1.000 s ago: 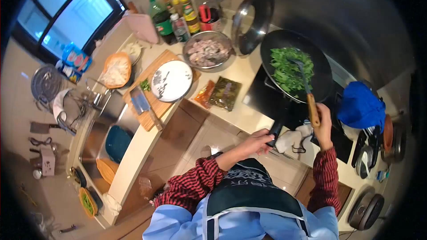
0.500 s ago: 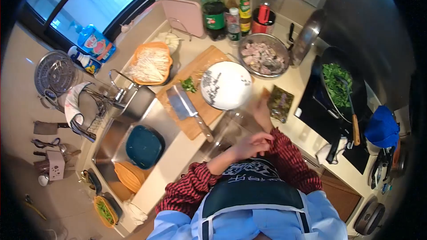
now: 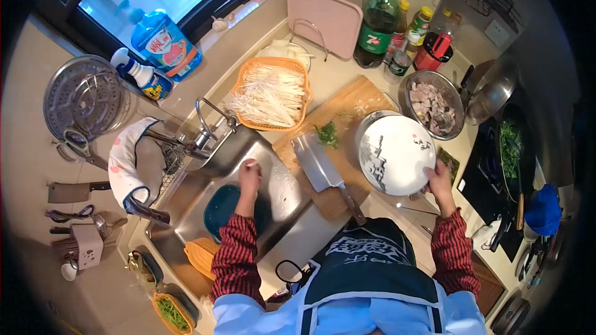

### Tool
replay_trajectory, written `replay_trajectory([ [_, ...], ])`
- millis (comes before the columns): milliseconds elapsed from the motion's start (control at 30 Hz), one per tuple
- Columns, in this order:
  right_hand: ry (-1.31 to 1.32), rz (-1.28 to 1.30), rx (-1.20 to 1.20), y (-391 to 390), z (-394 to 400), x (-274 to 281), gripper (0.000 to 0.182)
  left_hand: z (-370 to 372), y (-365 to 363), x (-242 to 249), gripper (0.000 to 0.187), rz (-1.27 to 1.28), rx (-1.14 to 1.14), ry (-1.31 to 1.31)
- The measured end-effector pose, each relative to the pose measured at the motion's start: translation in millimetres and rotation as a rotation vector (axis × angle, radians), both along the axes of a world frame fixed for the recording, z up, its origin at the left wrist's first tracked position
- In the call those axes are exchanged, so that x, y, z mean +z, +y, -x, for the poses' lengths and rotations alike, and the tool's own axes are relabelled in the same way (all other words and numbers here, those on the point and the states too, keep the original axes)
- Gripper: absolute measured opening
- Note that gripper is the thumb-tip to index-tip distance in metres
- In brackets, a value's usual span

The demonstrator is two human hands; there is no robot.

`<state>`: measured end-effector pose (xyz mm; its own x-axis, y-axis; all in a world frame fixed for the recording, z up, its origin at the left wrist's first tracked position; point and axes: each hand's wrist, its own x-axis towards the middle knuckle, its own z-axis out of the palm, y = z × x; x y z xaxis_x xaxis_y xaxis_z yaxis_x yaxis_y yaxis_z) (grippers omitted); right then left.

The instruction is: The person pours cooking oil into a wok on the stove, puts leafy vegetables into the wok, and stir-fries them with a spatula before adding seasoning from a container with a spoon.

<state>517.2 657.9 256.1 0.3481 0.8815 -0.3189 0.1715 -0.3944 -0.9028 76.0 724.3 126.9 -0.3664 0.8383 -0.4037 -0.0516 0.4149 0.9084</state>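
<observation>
My right hand (image 3: 440, 181) grips the lower right edge of a white plate (image 3: 397, 158) with dark printed branches and lettering. A second rim (image 3: 363, 123) shows behind it, at the side of the wooden cutting board (image 3: 347, 108). My left hand (image 3: 249, 177) is above the sink, fingers curled together; what they hold, if anything, I cannot make out. Below that hand sits a dark teal basin (image 3: 223, 208) in the sink (image 3: 287, 183). A cleaver (image 3: 318, 164) lies on the board beside chopped green herbs (image 3: 326, 136).
An orange basket of enoki mushrooms (image 3: 270, 93) stands behind the sink. A metal bowl of meat pieces (image 3: 433, 108) is beyond the plate. At right, a wok of greens (image 3: 510, 152) sits on the stove. A soda bottle (image 3: 377, 28) and seasoning bottles stand at the back.
My left hand has moved left from in front of my body to over the sink. My right hand has come onto the plate's edge. The camera view has turned left.
</observation>
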Motion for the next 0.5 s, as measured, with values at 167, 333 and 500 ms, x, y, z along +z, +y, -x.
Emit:
replay_trajectory([
  [167,-0.008,0.016,0.127,11,59,28,0.024,64,78,-41,0.028,-0.075,0.076,0.382],
  [333,-0.138,-0.049,0.466,47,167,18,0.026,81,119,-28,0.035,-0.084,-0.069,0.666],
  [500,-0.151,-0.107,0.669,85,246,-6,0.033,85,133,-9,0.040,-0.023,-0.196,0.845],
])
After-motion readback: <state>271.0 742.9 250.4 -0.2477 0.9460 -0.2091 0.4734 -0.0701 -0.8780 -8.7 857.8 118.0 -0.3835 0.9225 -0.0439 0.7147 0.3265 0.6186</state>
